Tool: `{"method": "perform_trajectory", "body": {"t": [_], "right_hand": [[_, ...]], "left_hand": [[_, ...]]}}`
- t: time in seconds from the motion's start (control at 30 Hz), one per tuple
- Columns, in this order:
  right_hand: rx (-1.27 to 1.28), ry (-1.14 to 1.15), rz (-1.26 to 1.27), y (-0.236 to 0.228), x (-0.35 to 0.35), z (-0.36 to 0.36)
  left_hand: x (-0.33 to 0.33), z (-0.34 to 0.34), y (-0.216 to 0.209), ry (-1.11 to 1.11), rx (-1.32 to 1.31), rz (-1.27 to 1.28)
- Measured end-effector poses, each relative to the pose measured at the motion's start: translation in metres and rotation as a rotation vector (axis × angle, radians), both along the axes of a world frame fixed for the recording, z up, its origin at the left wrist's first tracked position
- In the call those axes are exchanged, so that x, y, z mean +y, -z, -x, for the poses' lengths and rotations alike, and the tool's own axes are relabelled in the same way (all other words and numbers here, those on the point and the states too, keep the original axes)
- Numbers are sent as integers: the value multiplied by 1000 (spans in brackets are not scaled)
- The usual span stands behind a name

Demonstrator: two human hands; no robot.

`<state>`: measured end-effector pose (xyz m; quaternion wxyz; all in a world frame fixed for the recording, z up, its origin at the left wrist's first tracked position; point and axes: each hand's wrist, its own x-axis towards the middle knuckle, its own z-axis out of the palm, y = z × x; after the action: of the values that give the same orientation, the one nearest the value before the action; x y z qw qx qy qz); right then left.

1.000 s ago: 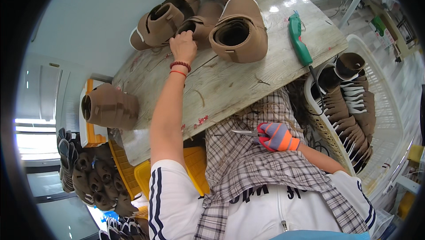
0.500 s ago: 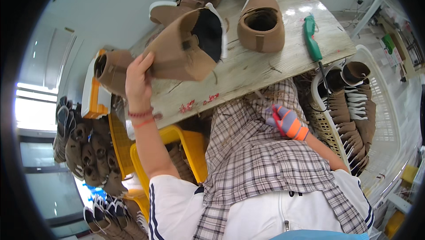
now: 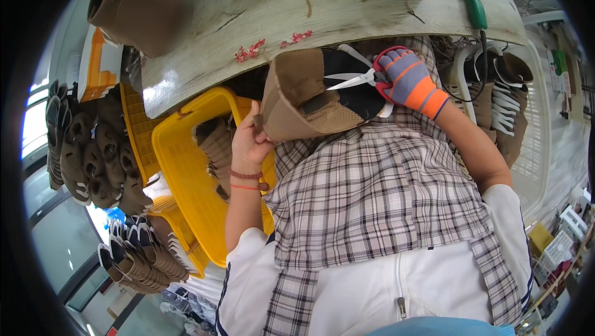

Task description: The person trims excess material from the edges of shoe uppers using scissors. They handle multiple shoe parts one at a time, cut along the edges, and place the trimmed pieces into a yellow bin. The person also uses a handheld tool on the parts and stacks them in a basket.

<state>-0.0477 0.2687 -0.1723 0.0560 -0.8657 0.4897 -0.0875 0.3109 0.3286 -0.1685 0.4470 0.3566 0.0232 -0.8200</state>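
Worn boards of a pale table [image 3: 359,17] span the top of the view. Below its edge, the bare left hand [image 3: 249,141] grasps a brown shoe upper [image 3: 285,113] above the checked apron [image 3: 372,193]; the gloved right hand [image 3: 406,79] grips red-handled scissors [image 3: 372,78], blades parted over its opening. Leftward, a yellow basket [image 3: 186,178] holds more uppers; a green tool [image 3: 475,1] lies on the table, upper right.
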Motion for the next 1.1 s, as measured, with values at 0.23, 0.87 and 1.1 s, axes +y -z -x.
{"method": "perform_trajectory", "body": {"t": [0.23, 0.87, 1.1], "right_hand": [[-92, -49, -27, 8, -12, -15], [-22, -87, 100, -1, -21, -25], [146, 17, -72, -4, -26, -41]], "left_hand": [[16, 15, 41, -167, -240, 308], [-29, 32, 76, -74, -754, 594], [-30, 51, 55, -219, -574, 501]]}}
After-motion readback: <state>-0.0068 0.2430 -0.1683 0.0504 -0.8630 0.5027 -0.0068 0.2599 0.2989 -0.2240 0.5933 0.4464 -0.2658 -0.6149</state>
